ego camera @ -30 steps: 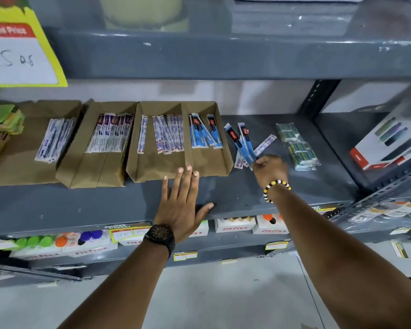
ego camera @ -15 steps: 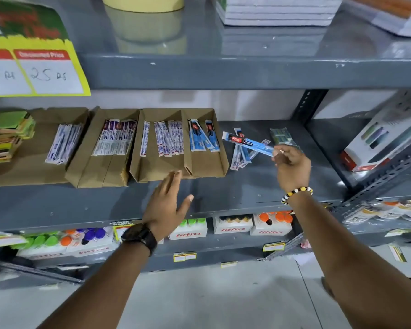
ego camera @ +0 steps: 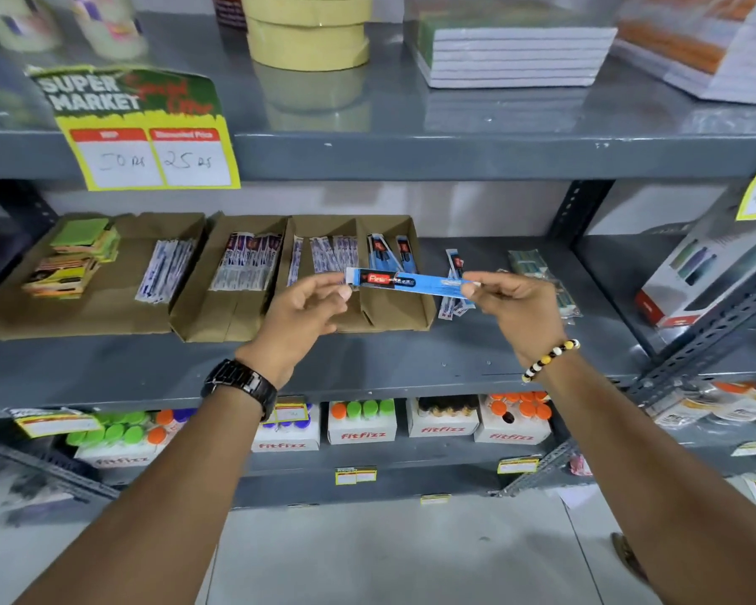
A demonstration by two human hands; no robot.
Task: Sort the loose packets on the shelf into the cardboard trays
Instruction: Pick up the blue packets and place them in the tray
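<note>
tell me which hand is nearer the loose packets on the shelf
Right. The right hand sits just in front of the loose packets, partly overlapping them; the left hand is farther left, before the trays.

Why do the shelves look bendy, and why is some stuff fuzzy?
Head view: the wide lens bows the upper shelf edge and stretches the corners. The corners blur, like the jars at top left, while the blue packet between the left hand and right hand stays sharp. The tape rolls reflect on the glossy shelf.
</note>
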